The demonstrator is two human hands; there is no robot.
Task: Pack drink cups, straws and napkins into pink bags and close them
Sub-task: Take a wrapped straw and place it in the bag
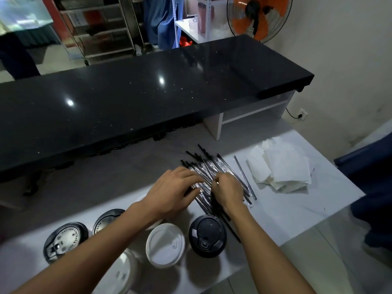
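A heap of black straws in clear wrappers lies on the white table. My left hand rests flat on the heap's left side, fingers spread. My right hand pinches at the straws with curled fingers; whether it has one gripped is unclear. One wrapped straw lies apart to the right. A loose pile of white napkins sits further right. Near me stand lidded cups: a black-lidded cup, a white-lidded cup, another black-lidded one. No pink bag is in view.
A raised black stone counter runs across behind the table. An orange fan and metal racks stand at the back. A person in dark blue clothing is at the right edge, close to the table's corner.
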